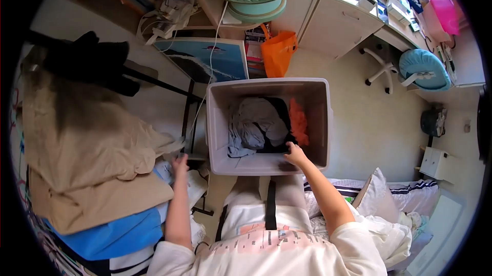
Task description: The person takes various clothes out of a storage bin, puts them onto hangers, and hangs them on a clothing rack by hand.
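Seemingly mid-sorting: the left hand (180, 164), fingers spread, rests on the folded pile (97, 168) at lower left. Centre frame, the right hand (294, 154) reaches into the grey bin (320, 122), touching dark clothing (271, 145); next needs a firm pinch.

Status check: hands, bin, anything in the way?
Right hand reaching into the bin, touching dark clothes. Left hand resting on the pile of fabric beside it. Nothing blocking the bin.
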Available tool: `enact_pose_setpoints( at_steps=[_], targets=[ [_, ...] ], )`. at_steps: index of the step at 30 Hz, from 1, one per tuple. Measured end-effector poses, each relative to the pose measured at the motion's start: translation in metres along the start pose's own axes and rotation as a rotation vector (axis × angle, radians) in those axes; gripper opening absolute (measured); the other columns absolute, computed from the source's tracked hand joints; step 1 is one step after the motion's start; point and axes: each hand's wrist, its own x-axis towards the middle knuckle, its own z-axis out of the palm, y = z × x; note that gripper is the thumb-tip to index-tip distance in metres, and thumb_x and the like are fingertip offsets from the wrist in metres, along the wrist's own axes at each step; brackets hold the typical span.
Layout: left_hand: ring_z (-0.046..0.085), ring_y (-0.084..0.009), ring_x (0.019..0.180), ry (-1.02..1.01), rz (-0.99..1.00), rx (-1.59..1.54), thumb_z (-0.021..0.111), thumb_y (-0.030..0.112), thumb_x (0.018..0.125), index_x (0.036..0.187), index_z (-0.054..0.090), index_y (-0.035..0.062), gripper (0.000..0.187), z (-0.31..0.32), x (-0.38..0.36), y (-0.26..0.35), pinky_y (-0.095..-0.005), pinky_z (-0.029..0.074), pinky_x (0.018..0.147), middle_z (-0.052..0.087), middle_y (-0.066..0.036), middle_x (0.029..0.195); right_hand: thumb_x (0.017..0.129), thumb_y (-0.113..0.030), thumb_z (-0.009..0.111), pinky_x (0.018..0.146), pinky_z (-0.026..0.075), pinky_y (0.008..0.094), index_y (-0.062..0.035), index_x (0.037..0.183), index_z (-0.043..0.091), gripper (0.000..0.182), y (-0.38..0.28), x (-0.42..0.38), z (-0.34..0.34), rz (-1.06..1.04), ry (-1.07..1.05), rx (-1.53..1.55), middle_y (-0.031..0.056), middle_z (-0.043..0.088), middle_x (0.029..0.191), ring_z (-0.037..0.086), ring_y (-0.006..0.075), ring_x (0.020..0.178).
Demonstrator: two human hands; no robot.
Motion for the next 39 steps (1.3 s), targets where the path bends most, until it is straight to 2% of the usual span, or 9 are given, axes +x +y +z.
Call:
enact_pose_setpoints(
  at_steps=[6,10,16,21,25,27,33,35,39],
  targets=[
    [0.046,-0.0318,0.123,-0.123,0.868,0.376,0.065,0.009,0.085,0.137,0.041,0.0060,0.057,0.115,-0.151,0.045,-0.0397,0.039,0.102,0.046,-0.017,0.135,0.061,-0.015,0.080,0.105,0.038,0.0413,-0.0173,0.149,0.016,0.108,0.019,0.095,0.044,0.096,0.293,0.044,0.0221,0.033,0.145,0.040,0.0374,0.130],
    [0.050,-0.0276,0.121,-0.283,0.778,0.307,0.065,0.004,0.084,0.133,0.044,0.0041,0.054,0.151,-0.158,0.003,-0.0366,0.047,0.092,0.047,-0.015,0.135,0.062,-0.019,0.081,0.106,0.038,0.0407,-0.0174,0.148,0.014,0.110,0.026,0.126,0.076,0.101,0.191,0.406,0.0242,0.041,0.141,0.043,0.0385,0.129],
    [0.056,-0.0235,0.115,-0.557,0.292,0.016,0.061,0.003,0.089,0.125,0.052,0.0031,0.037,0.146,-0.123,-0.033,-0.0306,0.046,0.094,0.053,-0.014,0.127,0.074,-0.032,0.071,0.078,0.051,0.0330,0.0031,0.102,0.064,0.045,-0.009,0.128,0.111,0.093,-0.310,0.406,0.0180,0.068,0.097,0.065,0.0251,0.090],
    [0.056,-0.0275,0.113,-0.609,-0.464,-0.480,0.054,0.054,0.091,0.130,0.047,0.0065,0.062,0.167,-0.125,0.020,-0.0441,0.045,0.096,0.053,-0.015,0.127,0.087,-0.015,0.055,0.064,0.043,0.0224,-0.0042,0.093,0.064,0.015,-0.119,0.010,0.025,-0.240,-0.540,0.935,-0.0053,0.057,0.080,0.051,0.0055,0.073],
    [0.060,-0.0204,0.098,-0.904,-0.728,-0.937,0.060,0.045,0.090,0.126,0.049,0.0043,0.056,0.194,-0.115,0.046,-0.0332,0.049,0.084,0.059,-0.008,0.122,0.078,-0.014,0.063,0.062,0.039,0.0366,0.0040,0.071,0.047,0.025,-0.159,-0.106,-0.015,-0.844,-0.705,0.573,0.0128,0.044,0.068,0.045,0.0245,0.065],
    [0.059,-0.0109,0.073,-0.951,-0.821,-1.189,0.054,0.021,0.095,0.127,0.047,0.0016,0.038,0.205,-0.098,0.051,-0.0239,0.047,0.061,0.060,-0.008,0.120,0.078,-0.011,0.063,0.071,0.043,0.0334,0.0025,0.079,0.057,0.015,-0.153,-0.143,-0.019,-0.724,-0.872,0.636,0.0139,0.053,0.081,0.053,0.0237,0.079],
    [0.039,-0.0050,0.049,-1.265,-0.055,-0.255,0.046,-0.001,0.080,0.132,0.047,-0.0022,0.052,0.174,-0.222,0.129,-0.0207,0.034,0.049,0.057,-0.004,0.077,0.084,-0.025,0.063,0.089,0.045,0.0344,-0.0097,0.126,0.049,0.047,-0.098,-0.157,-0.053,-0.111,-0.458,1.217,0.0086,0.055,0.115,0.054,0.0218,0.104],
    [0.042,-0.0044,0.056,-1.425,0.000,-0.048,0.055,0.009,0.082,0.087,0.065,0.0044,0.012,0.153,-0.259,0.125,-0.0206,0.032,0.051,0.057,0.002,0.072,0.090,-0.047,0.056,0.094,0.042,0.0425,-0.0194,0.141,0.035,0.062,-0.110,-0.151,-0.081,0.055,-0.459,1.677,0.0094,0.054,0.121,0.053,0.0245,0.109],
    [0.052,-0.0084,0.067,-1.794,0.473,0.348,0.053,0.020,0.091,0.117,0.064,0.0092,0.030,0.133,-0.306,0.131,-0.0240,0.045,0.064,0.059,0.002,0.082,0.091,-0.060,0.044,0.102,0.040,0.0481,-0.0115,0.141,0.038,0.070,-0.145,-0.125,-0.110,-0.053,-0.372,1.977,0.0120,0.051,0.136,0.051,0.0297,0.120]
  ],
)
